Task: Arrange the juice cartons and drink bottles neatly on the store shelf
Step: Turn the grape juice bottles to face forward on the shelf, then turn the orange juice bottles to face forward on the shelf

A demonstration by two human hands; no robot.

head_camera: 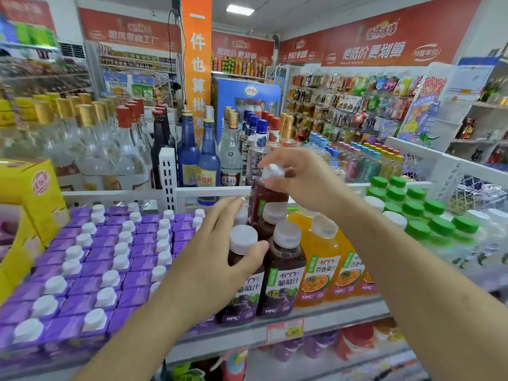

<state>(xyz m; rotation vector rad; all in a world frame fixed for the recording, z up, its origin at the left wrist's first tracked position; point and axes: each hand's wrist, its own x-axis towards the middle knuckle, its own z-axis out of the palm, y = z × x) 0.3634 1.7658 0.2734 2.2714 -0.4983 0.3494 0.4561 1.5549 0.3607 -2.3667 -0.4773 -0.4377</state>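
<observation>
Filling the shelf (316,316) at 9 o'clock, purple juice cartons (110,259) stand in rows. Left hand (220,248) grasps a front grape juice bottle (242,273); right hand (299,177), at 12 o'clock, pinches a raised grape bottle (268,199). Orange juice bottles (321,259) stand at 3 o'clock.

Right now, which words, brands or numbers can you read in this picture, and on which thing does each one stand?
"NFC": dark purple grape juice bottle, label foot.
"葡萄汁": same label.
"NFC": orange juice bottle.
"百香果汁": same orange label, partly readable.
"更低价 更划算": red wall banner.
"国民零食工厂": red banner at left, blurred.
"一件也算批": orange hanging banner.
Shelf price tag: too blurred.
</observation>
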